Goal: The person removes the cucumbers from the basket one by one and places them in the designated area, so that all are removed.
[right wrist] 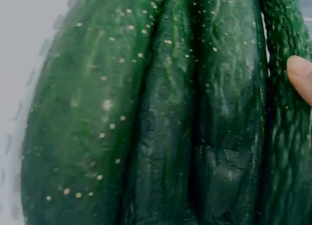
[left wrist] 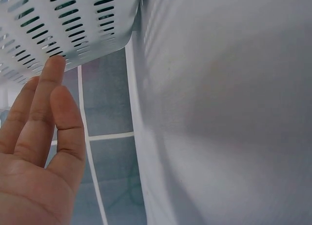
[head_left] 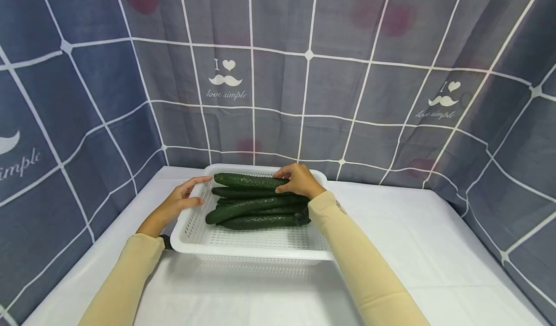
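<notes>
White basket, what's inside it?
Several long cucumbers lie in the white basket, the right hand gripping the farthest. What lies beneath them is covered, and the right sleeve hides part of the basket's right side.

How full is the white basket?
Partly filled: several cucumbers lie inside the white basket, but bare space shows along its near side.

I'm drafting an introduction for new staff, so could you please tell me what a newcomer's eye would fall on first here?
Probably the dark green cucumbers in the white basket, below the head view's centre. Next, the right hand gripping the farthest cucumber, and the left hand at the basket's left rim. A blue-grey checked curtain hangs behind.
</notes>
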Demonstrator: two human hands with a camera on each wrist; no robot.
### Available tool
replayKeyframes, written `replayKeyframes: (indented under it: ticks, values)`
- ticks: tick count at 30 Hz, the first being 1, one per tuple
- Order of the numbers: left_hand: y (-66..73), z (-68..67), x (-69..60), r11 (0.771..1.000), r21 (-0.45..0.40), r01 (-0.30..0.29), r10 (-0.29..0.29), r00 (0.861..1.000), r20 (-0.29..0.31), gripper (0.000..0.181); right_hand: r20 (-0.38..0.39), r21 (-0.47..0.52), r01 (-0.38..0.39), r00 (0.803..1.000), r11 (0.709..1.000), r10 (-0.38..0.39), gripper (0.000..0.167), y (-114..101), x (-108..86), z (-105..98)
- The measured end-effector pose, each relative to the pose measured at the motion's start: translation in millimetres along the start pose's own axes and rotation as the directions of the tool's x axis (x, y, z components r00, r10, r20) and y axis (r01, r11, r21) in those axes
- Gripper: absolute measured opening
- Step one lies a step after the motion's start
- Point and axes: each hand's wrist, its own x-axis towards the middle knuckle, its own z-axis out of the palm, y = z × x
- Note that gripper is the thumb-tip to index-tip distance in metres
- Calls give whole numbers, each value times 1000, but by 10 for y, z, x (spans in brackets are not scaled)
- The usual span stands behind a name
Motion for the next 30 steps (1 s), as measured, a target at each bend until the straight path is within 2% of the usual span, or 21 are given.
replayKeyframes:
  ticks: [5,8,15,21,25,30]
  values:
    - [5,-6,-1,1000,-9,5,-5,1000,5,63,66,-33,-3,998,999,5,49,12,-18,2]
    - [-2,-8,-3,1000,2,1,-1,1000,5,63,76,-39,23,997,999,-20,51,25,-13,19]
    - [4,5,-3,1000,14,-7,7,1000,6,62,36,20,2,999,1000,-2,46,44,-25,13]
    - [-4,-4,3,999,33,-23,24,1000,-10,63,17,22,0,1000,1000,-1,44,13,-10,-30]
    - [-15,6,6,1000,19,-20,20,1000,-13,64,15,32,-22,1000,999,21,44,-23,-18,-80]
    - [-10,19,-4,999,41,-23,24,999,-23,64,26,12,-60,998,998,60,43,-97,-20,-142]
